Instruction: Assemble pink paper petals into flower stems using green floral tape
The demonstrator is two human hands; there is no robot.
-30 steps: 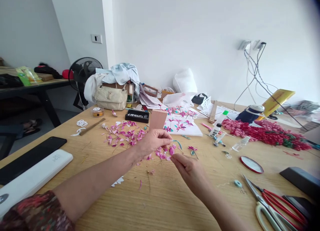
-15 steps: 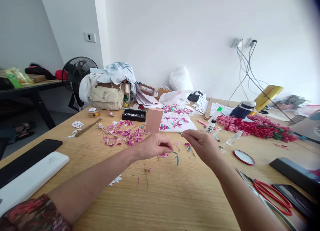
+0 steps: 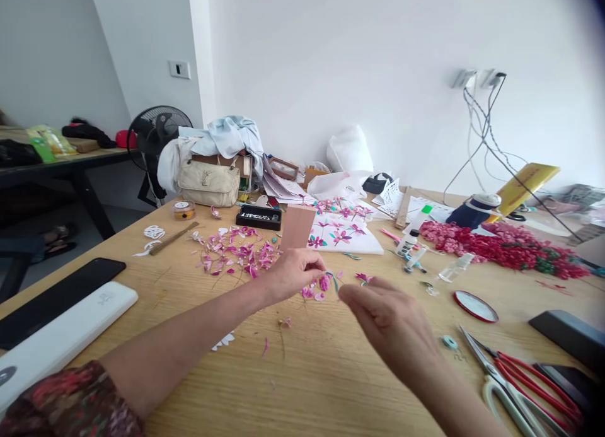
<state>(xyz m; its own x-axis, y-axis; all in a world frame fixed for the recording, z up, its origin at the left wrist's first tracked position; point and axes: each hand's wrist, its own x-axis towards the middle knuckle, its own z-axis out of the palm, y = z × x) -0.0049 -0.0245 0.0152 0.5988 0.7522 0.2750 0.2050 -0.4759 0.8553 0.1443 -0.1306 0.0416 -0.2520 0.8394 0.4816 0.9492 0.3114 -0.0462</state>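
Spreading across the lower view, the wooden table [image 3: 283, 396] bears nearly everything here; a long pink and red bundle [image 3: 501, 244] lies along its right side, set back, it seems, so as not to crowd the hands; beyond them a white sheet [image 3: 371, 244] shows pink flowers, though I cannot tell whether they are printed or laid on it; pale-handled scissors [image 3: 497, 390] rest near the right edge, handles toward the person, probably for easy reach; the left hand [image 3: 295, 272] hovers over the table, thumb and fingertips pinching the upper end of a blue-green strip [image 3: 335, 282]; the right hand [image 3: 390, 311] has its fingertips pressed together at the lower end, though whether they grip it I cannot tell; loose pink petals [image 3: 234, 251] lie scattered past the left forearm, perhaps kept aside; the strip curves between both sets of fingertips, apparently raised to handle it freely.
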